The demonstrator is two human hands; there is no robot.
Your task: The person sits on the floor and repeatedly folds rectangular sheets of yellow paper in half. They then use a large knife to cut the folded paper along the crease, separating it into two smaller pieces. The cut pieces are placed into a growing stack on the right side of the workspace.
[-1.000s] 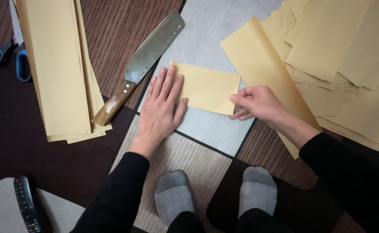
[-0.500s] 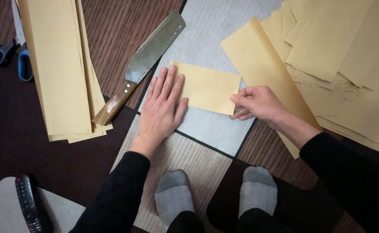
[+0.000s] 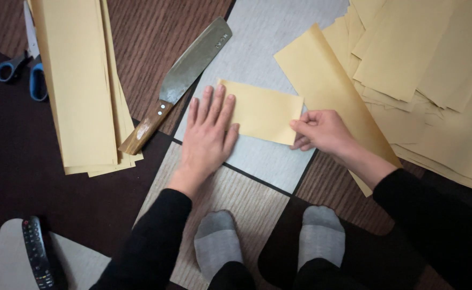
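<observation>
view: head camera, looking down at the floor mat and the person's two hands.
left hand [image 3: 210, 129]: flat, palm down, fingers spread and straight; presses on the left end of the sheet; nothing clasped in it.
right hand [image 3: 322, 130]: thumb and fingertips pinched on the right edge of the sheet, at its lower right corner; grasping the paper.
sheet [image 3: 262, 111]: small yellow rectangle, looks folded, tilted a little; lies on the grey mat panel [image 3: 271, 32] between the two hands, left end under the left fingers.
knife [image 3: 179, 80]: broad steel blade, wooden handle with rivets; lies diagonally just left of the left hand, handle toward the strips, blade tip pointing up and right; apart from the hand.
strips [image 3: 80, 80]: stack of long yellow paper strips, left of the knife, running up and down; handle end touches or overlaps its lower right corner.
pile [image 3: 423, 70]: loose heap of larger yellow sheets at right, overlapping; its nearest sheet runs under the right hand and wrist.
scissors [image 3: 24, 67]: blue handles, at the far left edge, partly beneath the strips.
remote [image 3: 36, 252]: black, lower left, on a pale grey surface.
feet [image 3: 217, 241]: two grey socks at the bottom centre, on the mat.
sleeves: black, both arms.
</observation>
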